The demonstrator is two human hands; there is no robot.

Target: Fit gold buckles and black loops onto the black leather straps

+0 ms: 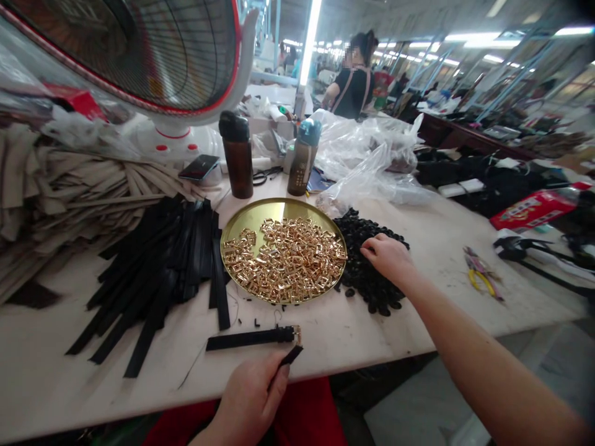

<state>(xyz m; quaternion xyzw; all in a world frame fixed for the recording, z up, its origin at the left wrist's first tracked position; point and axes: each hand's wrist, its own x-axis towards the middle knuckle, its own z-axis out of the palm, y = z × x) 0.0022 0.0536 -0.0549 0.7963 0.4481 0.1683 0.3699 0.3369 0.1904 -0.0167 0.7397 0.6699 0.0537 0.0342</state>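
Observation:
My left hand (255, 390) is closed at the table's front edge, pinching a short black strap (292, 356) whose tip sticks out past the thumb. Just beyond it lies another black strap (251, 339) with a gold buckle at its right end. My right hand (388, 257) reaches over a pile of small black loops (376, 297), thumb and fingertips pressed together; whether a loop is between them is hidden. Between the hands and farther back, a round gold tray (242, 217) holds a heap of gold buckles (292, 263).
Long black strips (162, 266) fan out at the left, with beige strips (69, 179) behind. A fan (158, 56), a dark bottle (237, 158), a blue-lidded bottle (303, 161) and plastic wrap (372, 167) stand at the back. Yellow-handled pliers (482, 279) lie right. A person (353, 80) works beyond.

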